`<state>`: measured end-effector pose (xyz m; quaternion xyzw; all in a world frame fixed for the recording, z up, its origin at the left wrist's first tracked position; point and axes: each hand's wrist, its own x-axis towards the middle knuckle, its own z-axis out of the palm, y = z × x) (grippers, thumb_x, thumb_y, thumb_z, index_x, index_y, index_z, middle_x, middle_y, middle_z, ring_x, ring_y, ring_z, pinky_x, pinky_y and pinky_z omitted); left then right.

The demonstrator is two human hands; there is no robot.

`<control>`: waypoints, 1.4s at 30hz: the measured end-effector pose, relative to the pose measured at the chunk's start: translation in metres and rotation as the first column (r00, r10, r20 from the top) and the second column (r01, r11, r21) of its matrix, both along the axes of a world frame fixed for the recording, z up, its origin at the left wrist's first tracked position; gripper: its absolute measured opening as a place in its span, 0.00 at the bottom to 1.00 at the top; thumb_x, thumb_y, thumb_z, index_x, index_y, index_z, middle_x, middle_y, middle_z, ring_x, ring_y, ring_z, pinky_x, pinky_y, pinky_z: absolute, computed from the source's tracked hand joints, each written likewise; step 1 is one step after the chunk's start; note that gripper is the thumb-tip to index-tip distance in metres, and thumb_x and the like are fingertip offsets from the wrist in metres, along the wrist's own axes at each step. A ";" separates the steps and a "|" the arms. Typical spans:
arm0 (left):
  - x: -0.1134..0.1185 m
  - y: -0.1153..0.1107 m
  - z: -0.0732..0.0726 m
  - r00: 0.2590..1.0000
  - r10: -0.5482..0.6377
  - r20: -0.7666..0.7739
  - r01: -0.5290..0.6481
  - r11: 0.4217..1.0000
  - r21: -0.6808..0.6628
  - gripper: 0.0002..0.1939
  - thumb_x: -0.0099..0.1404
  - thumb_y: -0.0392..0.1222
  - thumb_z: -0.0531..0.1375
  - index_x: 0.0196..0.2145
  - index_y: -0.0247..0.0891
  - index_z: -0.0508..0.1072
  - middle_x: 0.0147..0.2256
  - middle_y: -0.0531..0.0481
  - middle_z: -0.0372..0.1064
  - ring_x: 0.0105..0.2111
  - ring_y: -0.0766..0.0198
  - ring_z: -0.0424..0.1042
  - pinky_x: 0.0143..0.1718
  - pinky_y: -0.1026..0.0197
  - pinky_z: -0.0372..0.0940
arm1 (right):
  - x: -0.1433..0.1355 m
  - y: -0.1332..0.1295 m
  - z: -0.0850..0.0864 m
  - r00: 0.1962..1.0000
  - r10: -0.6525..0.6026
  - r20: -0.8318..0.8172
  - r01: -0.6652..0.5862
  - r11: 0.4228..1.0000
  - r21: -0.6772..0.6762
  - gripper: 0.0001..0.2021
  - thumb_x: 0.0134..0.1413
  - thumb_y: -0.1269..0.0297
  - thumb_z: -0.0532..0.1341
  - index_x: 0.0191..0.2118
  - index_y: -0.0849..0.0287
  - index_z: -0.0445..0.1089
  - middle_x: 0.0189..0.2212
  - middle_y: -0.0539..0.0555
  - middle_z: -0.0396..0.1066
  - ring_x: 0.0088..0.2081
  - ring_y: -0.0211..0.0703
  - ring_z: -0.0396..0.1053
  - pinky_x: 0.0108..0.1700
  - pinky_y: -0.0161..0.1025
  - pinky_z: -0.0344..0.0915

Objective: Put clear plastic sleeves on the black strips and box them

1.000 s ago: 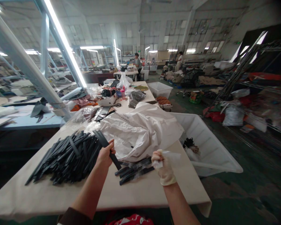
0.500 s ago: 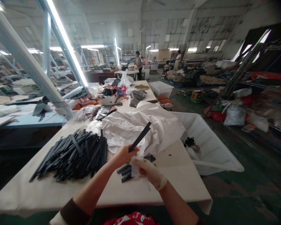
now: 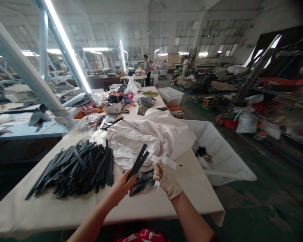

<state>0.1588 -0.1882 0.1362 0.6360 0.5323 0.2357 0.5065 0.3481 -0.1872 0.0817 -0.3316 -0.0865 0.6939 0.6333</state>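
Left hand: gripping black strips above the table.
Right hand (gloved): pinching clear film.
Bundles: few, between the hands, apparently done.
Loose pile: large, at left, seemingly left to do.

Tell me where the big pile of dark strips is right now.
In the head view, the pile of dark strips lies on the table's left side, left of the left hand and near-left of the crumpled white plastic.
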 end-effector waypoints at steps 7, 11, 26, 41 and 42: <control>-0.002 -0.026 0.008 0.995 0.089 0.034 -0.088 0.996 -0.027 0.18 0.53 0.56 0.53 0.23 0.37 0.62 0.14 0.60 0.53 0.11 0.75 0.51 0.13 0.69 0.46 | -0.002 -0.003 0.012 0.992 0.072 0.101 -0.082 0.991 0.105 0.15 0.35 0.58 0.69 0.23 0.63 0.67 0.14 0.41 0.52 0.16 0.25 0.42 0.14 0.26 0.41; -0.007 -0.035 0.010 0.997 0.043 0.060 -0.039 0.997 -0.062 0.19 0.54 0.56 0.53 0.32 0.36 0.64 0.14 0.62 0.54 0.10 0.75 0.49 0.12 0.70 0.44 | -0.001 -0.004 0.015 0.999 0.008 0.040 -0.013 0.991 0.132 0.17 0.34 0.58 0.70 0.21 0.61 0.62 0.15 0.40 0.50 0.16 0.25 0.40 0.15 0.27 0.41; -0.007 -0.043 0.003 0.995 -0.096 0.020 0.098 0.987 -0.128 0.17 0.57 0.53 0.51 0.34 0.35 0.65 0.14 0.62 0.53 0.10 0.75 0.48 0.12 0.70 0.43 | -0.013 -0.018 0.015 0.949 -0.215 0.232 0.201 0.976 0.082 0.16 0.35 0.56 0.68 0.19 0.60 0.62 0.15 0.42 0.55 0.16 0.27 0.45 0.16 0.29 0.44; -0.010 -0.047 -0.005 0.991 -0.032 -0.133 0.036 0.999 0.024 0.16 0.57 0.45 0.51 0.40 0.34 0.68 0.15 0.60 0.54 0.16 0.69 0.54 0.18 0.68 0.49 | -0.026 -0.032 0.003 0.887 -0.240 0.396 0.226 0.971 0.081 0.14 0.35 0.56 0.69 0.28 0.60 0.71 0.18 0.45 0.59 0.19 0.29 0.48 0.19 0.31 0.46; -0.010 -0.047 -0.005 0.991 -0.035 -0.131 0.038 0.999 0.017 0.17 0.57 0.45 0.51 0.40 0.34 0.68 0.15 0.60 0.53 0.16 0.70 0.54 0.18 0.68 0.49 | -0.025 -0.033 0.006 0.878 -0.235 0.418 0.217 0.972 0.090 0.15 0.36 0.55 0.68 0.29 0.61 0.72 0.18 0.44 0.58 0.19 0.29 0.48 0.19 0.31 0.45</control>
